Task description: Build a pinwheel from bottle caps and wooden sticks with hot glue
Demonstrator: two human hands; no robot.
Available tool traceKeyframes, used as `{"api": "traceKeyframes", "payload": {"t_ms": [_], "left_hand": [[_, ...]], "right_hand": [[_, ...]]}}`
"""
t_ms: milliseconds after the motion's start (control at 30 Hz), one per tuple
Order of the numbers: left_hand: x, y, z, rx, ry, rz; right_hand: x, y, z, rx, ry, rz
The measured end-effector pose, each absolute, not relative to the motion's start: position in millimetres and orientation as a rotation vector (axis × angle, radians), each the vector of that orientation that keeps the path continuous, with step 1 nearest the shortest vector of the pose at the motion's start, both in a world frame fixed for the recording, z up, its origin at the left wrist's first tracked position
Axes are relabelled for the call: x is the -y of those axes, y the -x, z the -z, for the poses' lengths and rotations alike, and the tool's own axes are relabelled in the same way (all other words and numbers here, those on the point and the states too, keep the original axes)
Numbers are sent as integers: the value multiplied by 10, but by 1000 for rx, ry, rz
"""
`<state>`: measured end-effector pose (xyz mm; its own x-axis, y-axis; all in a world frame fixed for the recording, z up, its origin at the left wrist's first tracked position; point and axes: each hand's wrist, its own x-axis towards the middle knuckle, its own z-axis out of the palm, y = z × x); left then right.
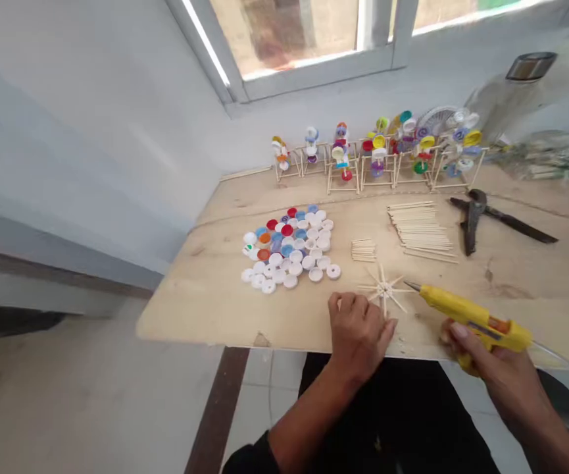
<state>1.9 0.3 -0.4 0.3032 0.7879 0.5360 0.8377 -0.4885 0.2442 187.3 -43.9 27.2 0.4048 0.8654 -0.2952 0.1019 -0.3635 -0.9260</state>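
- The right hand (481, 359) is gripping a yellow glue gun (471, 316), with its fingers wrapped around the handle at the near edge of the plywood board (205, 296).
- The gun's metal nozzle is pointing left, with its tip just beside one spoke of the stick star (384, 288).
- The stick star is lying flat on the board, between the two hands and slightly beyond them.
- The left hand (360, 332) is resting knuckles-up just beside the star's near spokes, fingers curled. Whether they are pinching a spoke cannot be told.
- A pile of bottle caps (289, 250), mostly white, is lying to the left of the star.
- Short sticks (363, 249) and long sticks (421, 230) are lying beyond it, with dark pliers (476, 220) to their right.
- Stick-and-cap models (377, 155) are standing in a row along the wall.
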Motion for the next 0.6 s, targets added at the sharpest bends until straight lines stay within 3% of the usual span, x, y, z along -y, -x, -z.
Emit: {"api": "traceKeyframes", "payload": {"t_ms": [600], "left_hand": [[85, 343, -7, 1798, 2369, 1016]], "right_hand": [[537, -1936, -298, 1138, 1843, -862]]}}
